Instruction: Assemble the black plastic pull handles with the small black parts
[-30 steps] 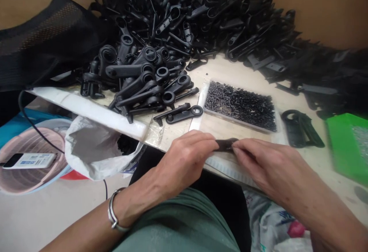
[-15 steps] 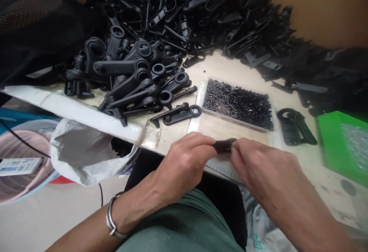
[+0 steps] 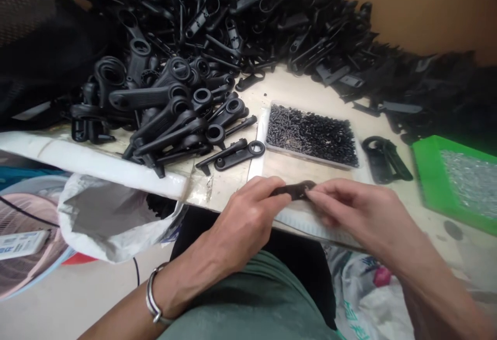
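Note:
My left hand (image 3: 252, 210) grips a black plastic part (image 3: 295, 190) by its left end, thumb and fingers closed around it just above the table's front edge. At the part's right end, my right hand (image 3: 345, 203) is pinched, thumb against finger. A tiny light glint shows by those fingertips; what they hold, if anything, is too small to make out. Behind the hands is a clear shallow box (image 3: 312, 135) of small black pieces. Two black plastic parts (image 3: 386, 159) lie right of that box.
Black plastic arms with ring ends (image 3: 166, 107) are heaped at left, with a larger pile (image 3: 233, 14) behind. A green bin (image 3: 430, 169) of small clear pieces stands at right. Below left are a white sack (image 3: 104, 221) and a pink basket (image 3: 34, 226).
My right hand has turned and its fingertips now pinch at the part's right end, showing more of the part. My left hand keeps its grip. The camera view has shifted slightly.

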Tool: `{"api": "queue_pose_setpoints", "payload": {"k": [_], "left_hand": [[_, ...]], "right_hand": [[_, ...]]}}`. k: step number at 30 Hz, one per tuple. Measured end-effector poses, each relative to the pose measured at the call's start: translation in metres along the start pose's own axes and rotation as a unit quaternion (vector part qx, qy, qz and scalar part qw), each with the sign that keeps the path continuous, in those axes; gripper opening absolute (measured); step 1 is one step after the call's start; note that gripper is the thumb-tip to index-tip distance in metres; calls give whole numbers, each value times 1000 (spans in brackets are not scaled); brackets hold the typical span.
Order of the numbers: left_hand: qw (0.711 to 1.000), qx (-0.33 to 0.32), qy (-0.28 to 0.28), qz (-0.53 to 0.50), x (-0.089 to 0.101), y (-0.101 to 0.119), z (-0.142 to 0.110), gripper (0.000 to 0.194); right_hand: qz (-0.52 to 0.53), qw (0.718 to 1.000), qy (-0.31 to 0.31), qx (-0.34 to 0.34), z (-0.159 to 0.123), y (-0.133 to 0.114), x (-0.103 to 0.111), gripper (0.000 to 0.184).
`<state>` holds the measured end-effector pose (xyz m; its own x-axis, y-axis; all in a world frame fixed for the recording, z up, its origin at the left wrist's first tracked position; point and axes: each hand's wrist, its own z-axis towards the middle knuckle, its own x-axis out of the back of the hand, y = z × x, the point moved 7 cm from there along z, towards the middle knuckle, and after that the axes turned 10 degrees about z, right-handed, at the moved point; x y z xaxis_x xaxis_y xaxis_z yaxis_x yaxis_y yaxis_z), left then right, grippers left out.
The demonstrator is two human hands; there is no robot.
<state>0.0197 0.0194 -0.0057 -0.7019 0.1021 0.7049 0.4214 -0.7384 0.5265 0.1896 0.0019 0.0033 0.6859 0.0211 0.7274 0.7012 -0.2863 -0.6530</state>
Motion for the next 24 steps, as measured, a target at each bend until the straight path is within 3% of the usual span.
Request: {"api": "queue_pose_setpoints", "payload": {"k": [2, 5, 8, 12, 19, 24], "left_hand": [[999, -4, 36, 0, 5, 3, 0, 22], [996, 0, 87, -11, 12, 7, 0, 20], [993, -6, 120, -10, 17, 16, 0, 19], [990, -29, 138, 4, 19, 29, 1, 20], [990, -34, 136, 10, 21, 35, 0, 19], [991, -36, 127, 17, 20, 38, -4, 18]], "right_hand": [[151, 984, 56, -76, -8, 27, 7, 26], [338, 925, 117, -127, -24, 48, 1, 46], [489, 859, 96, -114, -30, 40, -16, 70], [600, 791, 86, -87, -25, 19, -26, 62], [619, 770, 121, -95, -21, 14, -22, 44], [600, 785, 125, -96, -19, 11, -22, 33]]}}
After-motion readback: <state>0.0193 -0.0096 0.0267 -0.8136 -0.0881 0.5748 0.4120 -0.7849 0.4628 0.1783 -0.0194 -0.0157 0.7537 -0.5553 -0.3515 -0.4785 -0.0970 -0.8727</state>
